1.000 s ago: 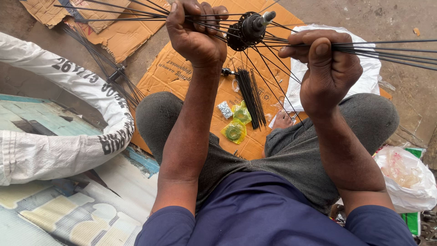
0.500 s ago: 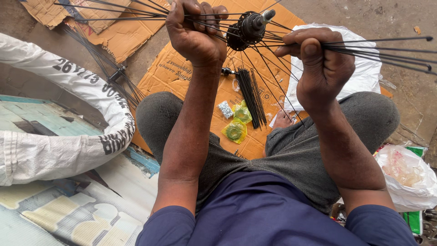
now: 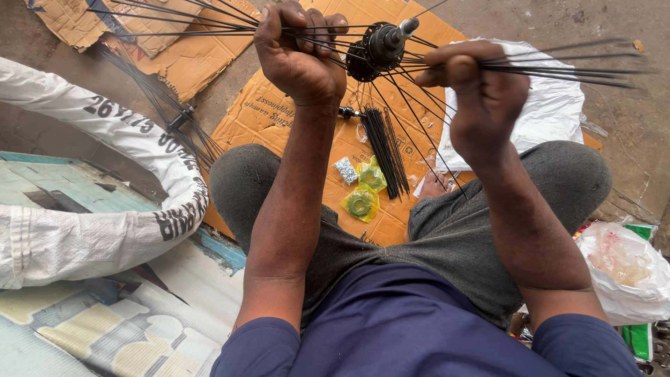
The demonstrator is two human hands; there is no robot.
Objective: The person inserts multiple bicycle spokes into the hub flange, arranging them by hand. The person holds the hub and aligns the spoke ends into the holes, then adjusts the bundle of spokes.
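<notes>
Two hands up in front of the person here, both busy with a black wheel hub (image 3: 377, 47) that has long thin spokes (image 3: 558, 64) fanning out of it. Only the head view to go on, looking straight down.

Left hand (image 3: 300, 59) is fisted tight around a bunch of spokes just left of the hub, fingers curled closed over them. Right hand (image 3: 481, 94) sits on the other side, thumb and fingers pressed together on a bundle that runs off to the right, nearly level. So the hub hangs between the two hands, its axle stub pointing up and to the right, and the left hand looks a bit closer to it.

Below on the cardboard sheet (image 3: 279, 112): a loose bundle of spare spokes (image 3: 385, 157), yellow-green little bags with small parts (image 3: 363, 199), a white plastic bag (image 3: 551, 112). A white sack (image 3: 91, 181) curves round on the left.
</notes>
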